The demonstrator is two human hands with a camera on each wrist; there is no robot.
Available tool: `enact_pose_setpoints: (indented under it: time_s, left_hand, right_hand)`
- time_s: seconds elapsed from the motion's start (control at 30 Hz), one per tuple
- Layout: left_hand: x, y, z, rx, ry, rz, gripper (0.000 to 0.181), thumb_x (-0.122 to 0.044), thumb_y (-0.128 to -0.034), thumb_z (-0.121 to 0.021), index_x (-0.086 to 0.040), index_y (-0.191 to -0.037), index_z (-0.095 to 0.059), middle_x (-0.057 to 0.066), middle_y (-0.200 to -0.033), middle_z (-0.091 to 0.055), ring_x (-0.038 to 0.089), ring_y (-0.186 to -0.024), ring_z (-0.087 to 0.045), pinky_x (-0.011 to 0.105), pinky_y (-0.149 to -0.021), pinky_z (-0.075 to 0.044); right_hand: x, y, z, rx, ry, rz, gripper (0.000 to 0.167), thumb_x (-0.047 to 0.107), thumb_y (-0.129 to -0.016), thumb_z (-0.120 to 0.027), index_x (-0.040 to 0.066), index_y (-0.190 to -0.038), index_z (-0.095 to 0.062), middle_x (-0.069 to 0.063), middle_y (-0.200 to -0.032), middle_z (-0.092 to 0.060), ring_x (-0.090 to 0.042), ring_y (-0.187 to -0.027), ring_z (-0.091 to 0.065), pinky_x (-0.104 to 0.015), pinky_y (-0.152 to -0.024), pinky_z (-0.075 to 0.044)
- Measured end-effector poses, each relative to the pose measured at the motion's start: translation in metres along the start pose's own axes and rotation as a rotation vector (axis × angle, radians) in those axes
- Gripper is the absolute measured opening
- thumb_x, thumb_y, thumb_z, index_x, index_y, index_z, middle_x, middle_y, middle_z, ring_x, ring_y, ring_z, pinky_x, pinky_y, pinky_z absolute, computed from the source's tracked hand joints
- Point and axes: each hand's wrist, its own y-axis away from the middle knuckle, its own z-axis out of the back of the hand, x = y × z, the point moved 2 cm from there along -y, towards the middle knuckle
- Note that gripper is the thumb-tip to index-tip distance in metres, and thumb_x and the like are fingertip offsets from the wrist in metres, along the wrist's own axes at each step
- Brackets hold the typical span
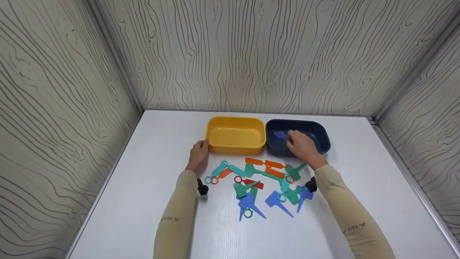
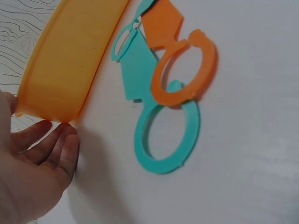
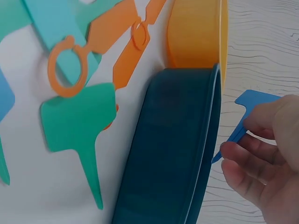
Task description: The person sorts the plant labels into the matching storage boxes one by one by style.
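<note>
Clearly, the right hand (image 1: 302, 146) pinches the blue tag (image 1: 280, 135) at the navy bin's (image 1: 309, 126) mouth, the tag's head left of the grip, stem slanting rightward, while the farther left hand (image 1: 198, 154) touches the yellow bin's (image 1: 235, 150) left side, grip uncertain.

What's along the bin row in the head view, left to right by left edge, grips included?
Left grip → yellow rounded-rectangular plastic bin → navy rounded-rectangular plastic bin → blue flat T-shaped plastic tag → right grip.
</note>
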Motion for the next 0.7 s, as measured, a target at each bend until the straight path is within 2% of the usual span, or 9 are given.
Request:
enact_pose_setpoints:
  time_s: [0.33, 0.57, 0.7]
  left_hand:
    - [0.000, 0.000, 0.000, -0.001, 0.012, -0.013, 0.058, -0.055, -0.1009, -0.036, -0.010, -0.132, -0.055, 0.010, -0.134, -0.057, 0.026, -0.127, -0.051, 0.045, -0.114, -0.036]
    - [0.000, 0.003, 0.000, 0.029, 0.031, 0.021, 0.058, -0.057, -0.1005, -0.036, -0.013, -0.134, -0.053, 0.007, -0.135, -0.057, 0.024, -0.126, -0.051, 0.046, -0.115, -0.035]
    - [0.001, 0.003, 0.001, 0.019, 0.034, 0.010, 0.057, -0.056, -0.1002, -0.036, -0.013, -0.133, -0.054, 0.006, -0.133, -0.057, 0.024, -0.125, -0.051, 0.046, -0.115, -0.036]
  right_hand:
    - [-0.015, -0.005, 0.000, 0.031, -0.003, -0.045, 0.013, 0.011, -0.093, -0.058, 0.001, -0.100, -0.061, -0.017, -0.093, -0.062, -0.030, -0.080, -0.058, -0.048, -0.073, -0.051]
    - [-0.017, -0.005, -0.009, -0.030, -0.073, -0.063, 0.017, 0.010, -0.094, -0.057, -0.001, -0.107, -0.057, -0.021, -0.099, -0.057, -0.034, -0.086, -0.056, -0.050, -0.078, -0.049]
    - [-0.014, -0.001, -0.014, -0.023, -0.111, -0.073, 0.023, 0.012, -0.095, -0.057, -0.001, -0.113, -0.057, -0.022, -0.106, -0.056, -0.034, -0.091, -0.056, -0.051, -0.083, -0.049]
